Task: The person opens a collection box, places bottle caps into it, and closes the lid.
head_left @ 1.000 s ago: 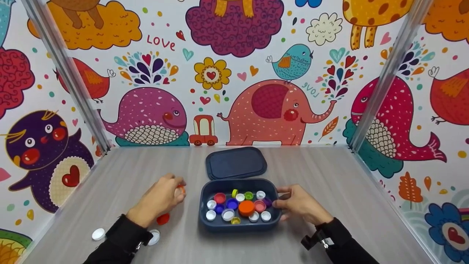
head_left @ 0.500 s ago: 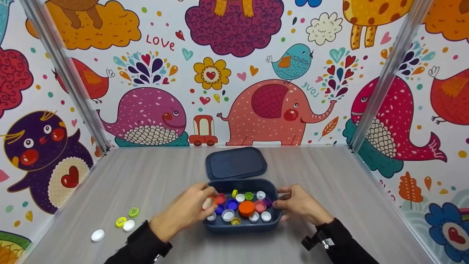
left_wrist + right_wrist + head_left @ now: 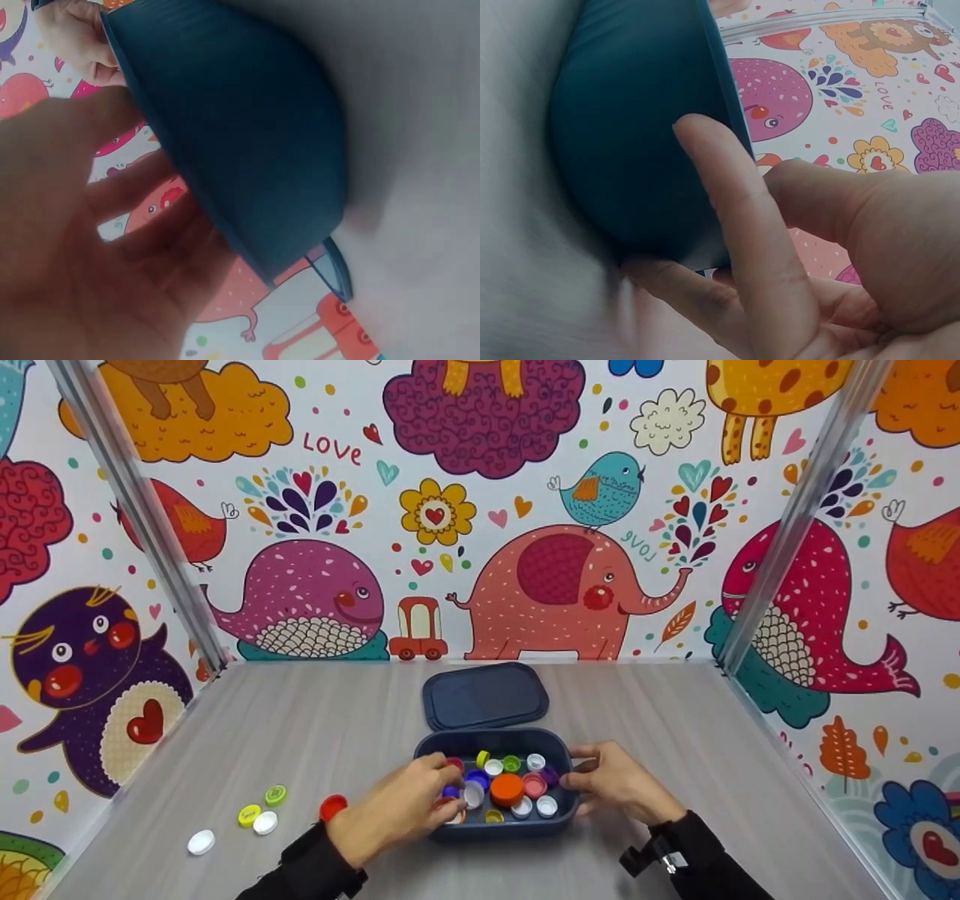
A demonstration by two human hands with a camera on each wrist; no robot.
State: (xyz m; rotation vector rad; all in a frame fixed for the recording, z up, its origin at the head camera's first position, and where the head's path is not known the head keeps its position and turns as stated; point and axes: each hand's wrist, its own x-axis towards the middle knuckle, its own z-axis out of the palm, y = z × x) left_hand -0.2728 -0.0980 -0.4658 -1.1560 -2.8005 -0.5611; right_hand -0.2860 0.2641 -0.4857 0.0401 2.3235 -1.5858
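A dark blue plastic box (image 3: 502, 831) stands on the table, holding several bottle caps, among them a large orange cap (image 3: 507, 790). My left hand (image 3: 409, 802) reaches over its left rim, thumb and fingers spread apart. Just under the thumb lies a white cap with an orange edge (image 3: 452, 813). In the left wrist view the fingertips of that hand are hidden behind the box wall (image 3: 232, 127). At the right side my right hand (image 3: 619, 784) grips the box, one finger (image 3: 720, 165) along the outer wall and the thumb at the rim.
Behind the box lies its dark blue lid (image 3: 486, 697). On the table's left are a red cap (image 3: 332, 808), a green cap (image 3: 276, 795), a yellow cap (image 3: 249, 815) and two white caps (image 3: 201, 842). Patterned walls (image 3: 337, 495) enclose the table.
My left hand has come from the table on the left to the box with an orange-edged cap, which now lies inside below the parted fingers. My right hand keeps its place on the box.
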